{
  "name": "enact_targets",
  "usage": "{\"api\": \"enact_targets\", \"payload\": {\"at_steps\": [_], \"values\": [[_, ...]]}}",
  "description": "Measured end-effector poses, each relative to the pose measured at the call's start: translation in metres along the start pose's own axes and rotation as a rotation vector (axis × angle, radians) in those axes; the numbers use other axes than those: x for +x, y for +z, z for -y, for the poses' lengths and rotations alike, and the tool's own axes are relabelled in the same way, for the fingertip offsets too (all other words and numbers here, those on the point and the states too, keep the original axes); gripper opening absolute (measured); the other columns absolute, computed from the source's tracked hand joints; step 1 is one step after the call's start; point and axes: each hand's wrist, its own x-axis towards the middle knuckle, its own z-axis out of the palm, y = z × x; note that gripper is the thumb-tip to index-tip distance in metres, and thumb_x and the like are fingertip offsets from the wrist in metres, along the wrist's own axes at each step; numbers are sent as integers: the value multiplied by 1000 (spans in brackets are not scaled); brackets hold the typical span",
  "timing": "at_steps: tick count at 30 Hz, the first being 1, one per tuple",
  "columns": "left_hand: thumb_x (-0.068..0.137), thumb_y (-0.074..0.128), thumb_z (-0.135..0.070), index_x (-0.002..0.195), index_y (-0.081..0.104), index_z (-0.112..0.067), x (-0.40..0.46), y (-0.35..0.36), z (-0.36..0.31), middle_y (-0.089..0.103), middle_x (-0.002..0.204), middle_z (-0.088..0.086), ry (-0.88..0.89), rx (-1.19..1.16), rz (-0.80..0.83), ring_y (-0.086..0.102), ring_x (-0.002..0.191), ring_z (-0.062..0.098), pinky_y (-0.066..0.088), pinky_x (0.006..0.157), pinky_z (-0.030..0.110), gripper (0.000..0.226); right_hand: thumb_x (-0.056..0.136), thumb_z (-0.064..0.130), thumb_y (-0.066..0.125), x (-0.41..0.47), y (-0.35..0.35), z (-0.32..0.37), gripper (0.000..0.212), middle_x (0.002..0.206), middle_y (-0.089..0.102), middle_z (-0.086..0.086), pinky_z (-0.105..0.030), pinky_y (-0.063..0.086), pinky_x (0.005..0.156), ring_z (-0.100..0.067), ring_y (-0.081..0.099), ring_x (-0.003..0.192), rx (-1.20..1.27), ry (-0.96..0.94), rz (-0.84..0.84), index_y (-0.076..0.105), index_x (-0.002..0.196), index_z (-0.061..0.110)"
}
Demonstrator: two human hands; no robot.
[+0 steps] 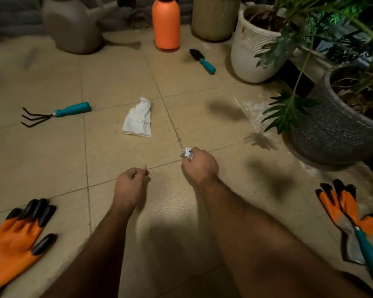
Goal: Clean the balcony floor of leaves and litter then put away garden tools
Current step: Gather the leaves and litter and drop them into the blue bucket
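Observation:
My right hand (199, 166) grips a small crumpled scrap of white paper (187, 152) just above the tiled floor. My left hand (130, 181) hovers beside it with fingers curled and nothing in it. A larger crumpled white wrapper (138, 119) lies on the tiles ahead of both hands. A teal-handled hand rake (58, 114) lies to the left. A teal-handled black trowel (202, 60) lies further back near the pots. Another teal-handled tool (366, 250) rests on an orange glove (347, 203) at the right.
A second orange and black glove (15, 237) lies at the lower left. At the back stand a beige watering can (73, 24), an orange bottle (166, 22) and a ribbed pot (213, 18). A white planter (252, 50) and a grey pot (336, 130) with leafy plants crowd the right.

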Motion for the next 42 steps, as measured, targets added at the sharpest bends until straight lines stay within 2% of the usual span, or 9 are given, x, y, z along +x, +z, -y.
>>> {"api": "enact_targets", "payload": {"at_steps": [5, 10, 14, 19, 25, 29, 36, 39, 42], "values": [[104, 37, -50, 89, 66, -21, -9, -10, -9, 62, 79, 2, -85, -189, -145, 52, 69, 14, 43, 67, 32, 43, 91, 71, 42, -33, -12, 44, 60, 74, 63, 2, -28, 42, 62, -20, 58, 71, 84, 155, 33, 66, 78, 18], [106, 38, -38, 94, 69, -12, -6, -29, -39, 53, 65, 1, -120, -284, -204, 47, 59, 16, 37, 56, 29, 42, 92, 37, 52, -38, -48, 84, 32, 101, 70, -12, -27, 37, 67, -31, 63, 96, 56, 111, 104, 70, 91, 11], [102, 44, -20, 117, 63, -11, 2, -60, -63, 68, 92, 14, -100, -294, -261, 63, 85, 30, 55, 81, 40, 26, 84, 24, 60, -17, -94, 136, 18, 99, 68, -15, -24, 38, 67, -32, 64, 95, -42, -42, 184, 69, 89, 9], [102, 44, -15, 115, 62, -14, 5, -93, -86, 69, 108, 21, -219, -441, -307, 64, 102, 39, 54, 89, 45, 23, 79, 10, 62, 0, -136, 203, 19, 78, 59, -4, -21, 35, 56, -24, 59, 75, -240, -118, 271, 51, 64, 15], [104, 44, -33, 123, 63, -16, 1, -142, -58, 69, 113, 8, -129, -81, -327, 61, 100, 24, 41, 80, 27, 31, 87, 14, 60, 39, -88, 224, 7, 107, 68, -12, -23, 43, 70, -30, 63, 103, -332, -222, 300, 64, 92, 13], [102, 45, -44, 115, 65, -20, 26, -158, -3, 72, 101, 4, -71, 110, -352, 61, 87, 18, 46, 74, 30, 34, 92, 14, 58, 63, -5, 203, 44, 129, 60, -13, -30, 47, 89, -33, 59, 115, -175, -192, 318, 51, 136, 15], [101, 47, -44, 114, 63, -25, 68, -130, 24, 68, 99, -3, -42, 97, -282, 60, 87, 14, 41, 65, 26, 29, 95, 29, 61, 116, 59, 187, 83, 167, -1, -5, -36, 47, 95, -39, 52, 128, -182, -205, 368, 8, 159, 29], [100, 49, -42, 116, 63, -23, 79, -123, 13, 68, 101, -2, -37, 78, -267, 61, 91, 16, 42, 70, 28, 29, 96, 34, 59, 125, 70, 179, 79, 166, 8, -6, -38, 43, 105, -36, 43, 136, -249, -217, 426, 12, 159, 24], [100, 49, -42, 119, 62, -22, 89, -125, 10, 69, 104, 0, -50, 62, -274, 62, 93, 16, 46, 75, 29, 30, 93, 24, 59, 125, 76, 179, 57, 150, 36, -10, -34, 44, 101, -30, 49, 127, -287, -311, 311, 40, 146, 18]]}}
